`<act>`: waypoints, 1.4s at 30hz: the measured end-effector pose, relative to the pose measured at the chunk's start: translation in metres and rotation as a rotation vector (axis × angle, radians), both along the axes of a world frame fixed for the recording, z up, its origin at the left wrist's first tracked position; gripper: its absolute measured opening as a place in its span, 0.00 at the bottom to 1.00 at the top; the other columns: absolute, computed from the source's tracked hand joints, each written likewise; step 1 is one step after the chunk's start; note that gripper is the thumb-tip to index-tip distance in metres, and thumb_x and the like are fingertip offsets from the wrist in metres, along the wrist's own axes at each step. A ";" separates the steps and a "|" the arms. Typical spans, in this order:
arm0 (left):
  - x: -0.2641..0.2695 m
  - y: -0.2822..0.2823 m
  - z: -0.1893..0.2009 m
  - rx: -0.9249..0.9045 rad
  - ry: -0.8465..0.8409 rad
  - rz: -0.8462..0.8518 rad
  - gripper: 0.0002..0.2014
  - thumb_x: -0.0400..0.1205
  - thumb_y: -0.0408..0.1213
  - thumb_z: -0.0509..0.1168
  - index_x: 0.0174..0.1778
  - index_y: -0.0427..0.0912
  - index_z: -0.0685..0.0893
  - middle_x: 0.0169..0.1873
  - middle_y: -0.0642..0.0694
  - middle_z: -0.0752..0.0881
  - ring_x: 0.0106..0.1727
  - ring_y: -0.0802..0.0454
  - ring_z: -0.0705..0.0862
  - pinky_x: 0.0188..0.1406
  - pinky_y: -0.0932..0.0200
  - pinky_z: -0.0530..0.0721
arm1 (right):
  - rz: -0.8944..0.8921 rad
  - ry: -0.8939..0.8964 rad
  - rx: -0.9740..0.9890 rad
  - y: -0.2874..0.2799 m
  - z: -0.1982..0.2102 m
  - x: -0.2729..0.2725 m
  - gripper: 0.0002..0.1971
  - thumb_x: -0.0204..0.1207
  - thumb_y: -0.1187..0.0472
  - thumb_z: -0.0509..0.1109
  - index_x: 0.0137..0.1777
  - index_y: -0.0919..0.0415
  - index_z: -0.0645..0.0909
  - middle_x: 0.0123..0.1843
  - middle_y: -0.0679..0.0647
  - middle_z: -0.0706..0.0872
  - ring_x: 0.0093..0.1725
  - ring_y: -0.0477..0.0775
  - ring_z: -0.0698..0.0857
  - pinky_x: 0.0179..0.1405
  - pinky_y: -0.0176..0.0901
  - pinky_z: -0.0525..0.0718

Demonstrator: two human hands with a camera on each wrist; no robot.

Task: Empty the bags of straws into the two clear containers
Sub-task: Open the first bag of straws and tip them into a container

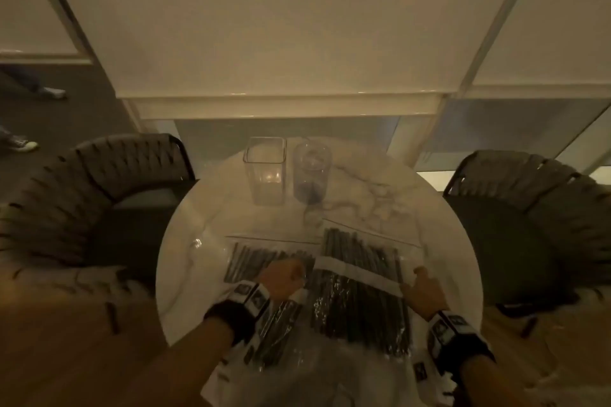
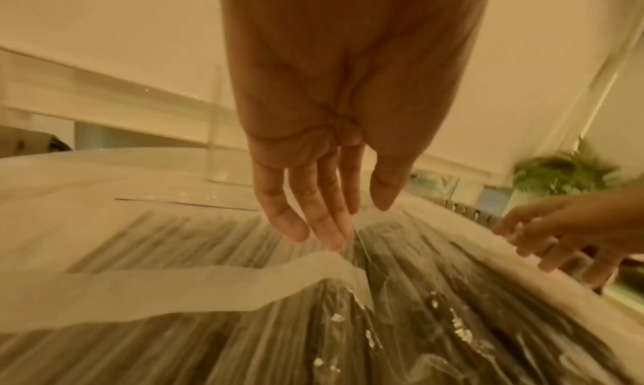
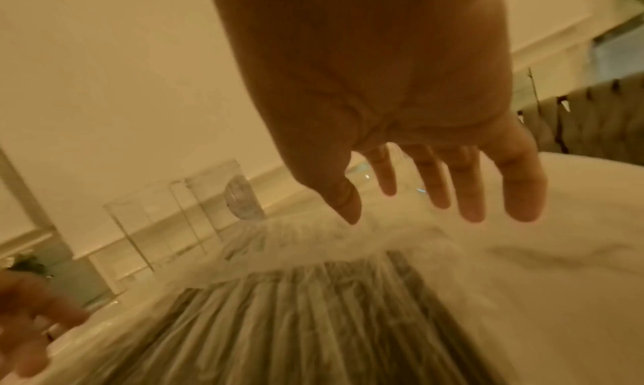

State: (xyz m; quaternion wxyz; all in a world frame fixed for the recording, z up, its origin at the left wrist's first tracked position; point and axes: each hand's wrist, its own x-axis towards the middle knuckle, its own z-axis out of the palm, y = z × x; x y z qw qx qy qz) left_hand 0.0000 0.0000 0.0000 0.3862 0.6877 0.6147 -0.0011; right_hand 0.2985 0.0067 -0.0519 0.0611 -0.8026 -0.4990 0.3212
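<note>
Hands (image 1: 286,274) (image 1: 421,291) over straw bags (image 1: 360,294)

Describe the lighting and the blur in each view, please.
Head view: dim, warm light, edges bent by the wide lens, clear containers faint. Left wrist view: orange cast, left hand fairly sharp, straws streaked. Right wrist view: right hand and bag smeared by motion.

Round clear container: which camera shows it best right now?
The head view: the round clear container stands whole and upright beside the square one on the table. The right wrist view shows it partly, blurred behind the square one. The left wrist view doesn't show it.
</note>
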 end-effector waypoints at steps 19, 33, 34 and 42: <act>0.044 0.030 -0.018 -0.168 -0.701 0.584 0.18 0.70 0.36 0.76 0.55 0.40 0.84 0.49 0.45 0.87 0.49 0.49 0.86 0.52 0.54 0.85 | 0.021 0.441 0.389 -0.013 0.063 -0.054 0.26 0.78 0.66 0.66 0.74 0.54 0.65 0.48 0.50 0.86 0.46 0.48 0.85 0.39 0.35 0.79; 0.003 0.028 0.094 0.211 -0.710 0.197 0.17 0.71 0.25 0.68 0.47 0.52 0.78 0.42 0.51 0.83 0.46 0.52 0.83 0.43 0.59 0.81 | 0.317 0.151 0.802 0.012 0.193 -0.071 0.22 0.75 0.50 0.71 0.67 0.52 0.74 0.57 0.46 0.77 0.54 0.48 0.79 0.51 0.39 0.75; 0.003 0.028 0.095 0.230 -0.681 0.192 0.17 0.72 0.25 0.68 0.47 0.53 0.78 0.41 0.53 0.83 0.45 0.55 0.83 0.43 0.60 0.80 | 0.340 0.189 0.738 0.012 0.189 -0.076 0.16 0.76 0.50 0.68 0.61 0.55 0.79 0.52 0.47 0.82 0.50 0.49 0.82 0.48 0.35 0.74; 0.021 0.011 0.124 0.628 -0.563 0.387 0.07 0.78 0.43 0.68 0.47 0.48 0.77 0.45 0.54 0.81 0.44 0.57 0.82 0.38 0.71 0.79 | 0.228 0.470 0.822 -0.007 0.187 -0.104 0.06 0.75 0.56 0.71 0.38 0.55 0.86 0.30 0.50 0.88 0.30 0.42 0.85 0.31 0.22 0.78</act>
